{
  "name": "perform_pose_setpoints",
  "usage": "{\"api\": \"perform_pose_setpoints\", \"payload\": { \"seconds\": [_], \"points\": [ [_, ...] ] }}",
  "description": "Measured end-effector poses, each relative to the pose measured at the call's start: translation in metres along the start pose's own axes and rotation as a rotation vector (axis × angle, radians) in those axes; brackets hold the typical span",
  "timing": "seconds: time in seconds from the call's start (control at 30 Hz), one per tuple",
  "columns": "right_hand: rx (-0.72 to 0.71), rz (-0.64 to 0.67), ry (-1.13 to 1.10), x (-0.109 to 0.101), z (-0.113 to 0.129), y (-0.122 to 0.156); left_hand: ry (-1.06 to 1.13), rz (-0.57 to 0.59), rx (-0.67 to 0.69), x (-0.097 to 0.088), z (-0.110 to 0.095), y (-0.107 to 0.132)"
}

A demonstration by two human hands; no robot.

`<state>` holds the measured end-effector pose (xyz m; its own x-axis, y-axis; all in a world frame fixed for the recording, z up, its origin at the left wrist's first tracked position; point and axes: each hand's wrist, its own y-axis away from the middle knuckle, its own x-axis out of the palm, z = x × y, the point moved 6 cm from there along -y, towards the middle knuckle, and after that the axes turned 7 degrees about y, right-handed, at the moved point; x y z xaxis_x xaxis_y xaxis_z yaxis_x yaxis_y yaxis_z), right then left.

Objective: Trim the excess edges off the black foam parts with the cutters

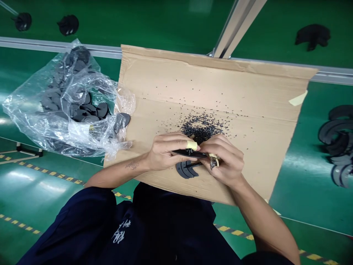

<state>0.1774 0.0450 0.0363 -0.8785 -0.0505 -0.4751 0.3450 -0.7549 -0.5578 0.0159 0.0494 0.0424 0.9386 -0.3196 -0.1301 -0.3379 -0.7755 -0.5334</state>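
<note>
You're gripping a thin black disc (183,152) edge-on, both hands close over the cardboard (149,92).
Your L hand (167,149) is pinching the disc, fingers above & thumb side below, prob. for steadiness; your R hand (227,160) is touching its R end, but can't tell if it's grasping the disc or a small bit there. Yellow tape (192,145) is wrapping a L finger, poss. as padding. A curved black part (187,170) is lying just below, w/in easy reach. Loose black bits (201,129) are heaping beyond your hands, cardboard prob. keeping them off the green surface. The clear bag (27,105) w/ dark discs (89,110) is sitting to the L, mouth facing you-ish, prob. handy for access.
</note>
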Motion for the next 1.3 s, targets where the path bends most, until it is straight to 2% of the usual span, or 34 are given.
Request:
{"api": "perform_pose_setpoints", "payload": {
  "seconds": [0.13, 0.4, 0.77, 1.0, 1.3],
  "points": [
    [0.019, -0.010, -0.023, -0.001, -0.001, 0.000, 0.007, -0.015, -0.063, -0.002, 0.002, -0.001],
    [-0.048, -0.034, 0.019, -0.004, 0.000, 0.002, 0.007, -0.050, -0.055, -0.004, 0.001, 0.000],
    [-0.233, -0.097, 0.272, -0.013, 0.011, 0.008, 0.074, 0.007, 0.049, -0.002, -0.005, -0.002],
    [-0.172, -0.075, 0.139, -0.007, 0.008, 0.006, 0.038, -0.008, 0.014, -0.002, -0.003, -0.002],
    [-0.043, -0.024, -0.079, -0.001, 0.005, 0.003, -0.098, -0.004, 0.043, 0.000, -0.010, -0.001]
  ]
}}
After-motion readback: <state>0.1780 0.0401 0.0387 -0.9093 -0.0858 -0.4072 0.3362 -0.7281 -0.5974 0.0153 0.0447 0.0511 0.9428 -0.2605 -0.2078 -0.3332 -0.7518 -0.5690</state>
